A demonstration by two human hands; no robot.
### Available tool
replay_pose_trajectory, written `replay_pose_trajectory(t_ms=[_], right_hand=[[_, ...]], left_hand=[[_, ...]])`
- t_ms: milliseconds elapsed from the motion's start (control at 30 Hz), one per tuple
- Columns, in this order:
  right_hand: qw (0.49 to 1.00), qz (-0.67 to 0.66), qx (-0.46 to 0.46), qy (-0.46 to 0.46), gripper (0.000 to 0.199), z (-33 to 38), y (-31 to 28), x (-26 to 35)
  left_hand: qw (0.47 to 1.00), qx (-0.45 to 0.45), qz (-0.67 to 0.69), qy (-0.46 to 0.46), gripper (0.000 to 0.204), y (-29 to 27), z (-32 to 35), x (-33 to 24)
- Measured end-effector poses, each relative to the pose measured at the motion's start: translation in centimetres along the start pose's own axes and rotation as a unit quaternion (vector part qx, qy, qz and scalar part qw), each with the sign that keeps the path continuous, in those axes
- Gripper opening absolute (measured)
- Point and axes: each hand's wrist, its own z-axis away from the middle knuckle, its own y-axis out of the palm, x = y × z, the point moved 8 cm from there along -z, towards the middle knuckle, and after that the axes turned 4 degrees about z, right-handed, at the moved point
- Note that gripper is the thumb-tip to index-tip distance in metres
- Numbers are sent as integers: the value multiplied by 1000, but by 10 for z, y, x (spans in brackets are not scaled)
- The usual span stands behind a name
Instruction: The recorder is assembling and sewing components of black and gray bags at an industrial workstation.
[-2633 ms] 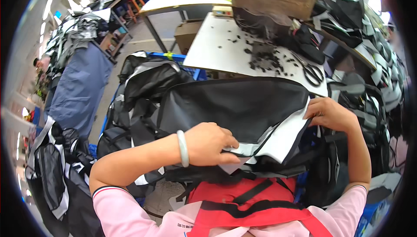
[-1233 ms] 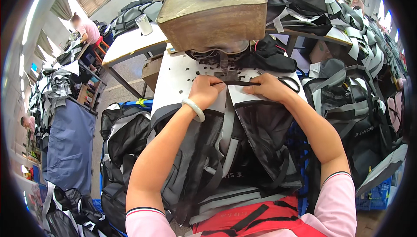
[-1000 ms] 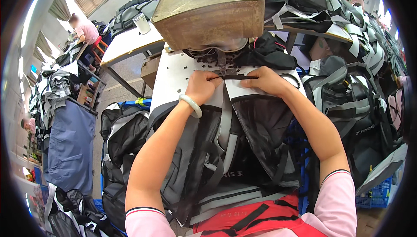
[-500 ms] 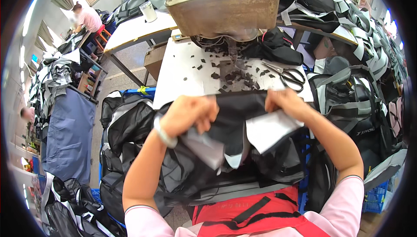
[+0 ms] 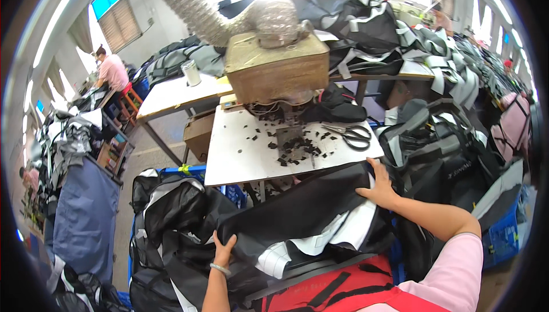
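A wide black fabric panel with white backing pieces along its lower side stretches slantwise across my lap, its right end higher. My left hand holds its lower left end, thumb and forefinger apart and the other fingers hidden. At the upper right corner, my right hand grips the panel's edge, thumb on the front. The panel's upper edge lies just before the white work table, where black scraps are scattered. Black-handled scissors lie at that table's right.
A boxy brown machine with a ribbed duct stands over the table. Black bags fill a blue crate at left; more bags are piled at right. A person in pink sits far left.
My hands have moved apart, the left down toward me and the right slightly down, spreading the panel wide. The head view has tilted up, showing more of the room and the duct.
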Motion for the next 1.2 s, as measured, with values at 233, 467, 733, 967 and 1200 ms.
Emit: replay_pose_trajectory(t_ms=[233,467,733,967,1200], right_hand=[[767,-444,299,353,18,74,136,-6],[894,-413,62,164,12,-11,-125,24],[878,-436,-154,-123,21,-57,-539,-89],[870,165,-433,-171,29,-80,-624,-186],[839,30,-392,376,65,82,-423,-485]], left_hand=[[996,56,64,-20,67,-21,-18,41],[981,183,69,-6,54,121,92,-79],[891,430,131,68,47,348,255,-289],[842,533,57,58,36,561,216,-251],[869,431,-241,-3,111,668,157,-31]])
